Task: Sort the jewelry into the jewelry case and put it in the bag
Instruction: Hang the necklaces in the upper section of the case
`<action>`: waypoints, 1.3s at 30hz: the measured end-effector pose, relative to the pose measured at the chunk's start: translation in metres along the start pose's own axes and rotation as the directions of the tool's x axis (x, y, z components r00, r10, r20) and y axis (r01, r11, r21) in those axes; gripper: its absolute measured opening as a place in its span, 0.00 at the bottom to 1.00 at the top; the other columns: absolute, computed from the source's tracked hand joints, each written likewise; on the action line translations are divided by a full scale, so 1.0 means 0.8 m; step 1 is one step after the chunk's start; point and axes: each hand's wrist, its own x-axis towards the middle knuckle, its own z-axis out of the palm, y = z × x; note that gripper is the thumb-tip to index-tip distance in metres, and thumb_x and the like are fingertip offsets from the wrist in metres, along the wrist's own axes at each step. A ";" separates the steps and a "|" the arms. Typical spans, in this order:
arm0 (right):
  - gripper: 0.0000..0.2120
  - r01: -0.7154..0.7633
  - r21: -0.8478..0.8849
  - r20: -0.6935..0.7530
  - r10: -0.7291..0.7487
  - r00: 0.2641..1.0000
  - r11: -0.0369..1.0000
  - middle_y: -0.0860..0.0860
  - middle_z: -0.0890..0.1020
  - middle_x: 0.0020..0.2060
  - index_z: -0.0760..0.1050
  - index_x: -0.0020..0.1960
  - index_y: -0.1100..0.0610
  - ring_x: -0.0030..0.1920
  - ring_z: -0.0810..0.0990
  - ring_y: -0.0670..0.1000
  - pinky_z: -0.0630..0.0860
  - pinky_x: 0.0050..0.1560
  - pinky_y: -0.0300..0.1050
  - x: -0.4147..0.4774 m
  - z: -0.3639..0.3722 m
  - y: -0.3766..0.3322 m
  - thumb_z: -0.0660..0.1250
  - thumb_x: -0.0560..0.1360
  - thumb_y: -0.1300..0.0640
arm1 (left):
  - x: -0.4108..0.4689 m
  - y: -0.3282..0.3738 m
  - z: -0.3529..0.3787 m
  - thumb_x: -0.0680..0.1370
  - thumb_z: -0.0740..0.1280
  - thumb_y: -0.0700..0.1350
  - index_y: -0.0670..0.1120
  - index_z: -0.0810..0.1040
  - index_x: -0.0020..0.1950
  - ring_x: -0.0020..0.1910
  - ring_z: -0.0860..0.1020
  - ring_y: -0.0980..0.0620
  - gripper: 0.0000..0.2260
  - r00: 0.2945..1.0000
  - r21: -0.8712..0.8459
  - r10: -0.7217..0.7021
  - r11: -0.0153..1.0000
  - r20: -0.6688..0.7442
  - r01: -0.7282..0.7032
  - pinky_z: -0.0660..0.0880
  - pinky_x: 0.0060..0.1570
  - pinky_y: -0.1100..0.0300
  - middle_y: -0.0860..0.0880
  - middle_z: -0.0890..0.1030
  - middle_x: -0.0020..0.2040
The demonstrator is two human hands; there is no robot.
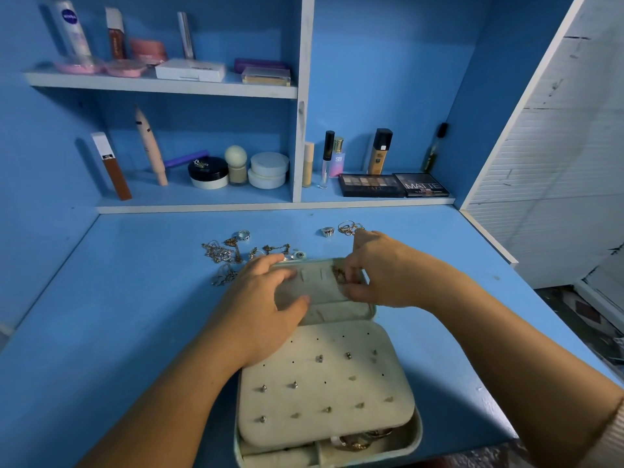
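Padded cream earring panel (pixel 324 383) studded | left hand (pixel 266 298) grips soft case lid (pixel 320 288) | right hand (pixel 381 271) pinches tangled gold chain (pixel 338 274)

Legible inscriptions. On the upper shelf (pixel 162 85), a white spray bottle (pixel 71 30) carries the round blue logo "NIVEA". On the lower shelf (pixel 378 200), a small pink-and-blue perfume bottle (pixel 338 161) is marked "SB", and a dark eyeshadow palette (pixel 422 186) reads "MATTE" in large letters; its smaller line is illegible.
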 end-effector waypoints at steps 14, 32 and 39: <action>0.13 -0.285 0.050 -0.113 0.289 0.950 0.957 0.52 0.70 0.41 0.79 0.40 0.58 0.47 0.73 0.54 0.72 0.44 0.44 0.011 0.018 -0.021 0.68 0.73 0.47 | 0.001 -0.002 -0.001 0.77 0.65 0.59 0.53 0.71 0.71 0.75 0.54 0.59 0.24 1.000 0.009 0.007 1.000 0.015 -0.007 0.53 0.74 0.56 0.60 0.59 0.76; 0.08 -0.230 0.112 -0.036 0.235 0.971 0.967 0.50 0.67 0.50 0.76 0.51 0.58 0.44 0.72 0.51 0.69 0.45 0.43 0.013 -0.008 -0.006 0.63 0.78 0.54 | 0.002 -0.004 -0.001 0.76 0.65 0.59 0.51 0.72 0.70 0.75 0.56 0.58 0.24 1.000 0.000 0.015 1.000 0.027 -0.015 0.57 0.74 0.55 0.59 0.59 0.76; 0.10 -0.234 0.002 -0.194 0.230 0.954 0.972 0.56 0.70 0.54 0.75 0.54 0.61 0.44 0.73 0.55 0.71 0.43 0.46 0.020 0.003 -0.014 0.63 0.77 0.56 | 0.001 -0.004 -0.002 0.76 0.64 0.60 0.52 0.71 0.71 0.75 0.55 0.58 0.25 0.999 0.002 -0.002 1.000 0.043 0.002 0.56 0.74 0.55 0.60 0.58 0.76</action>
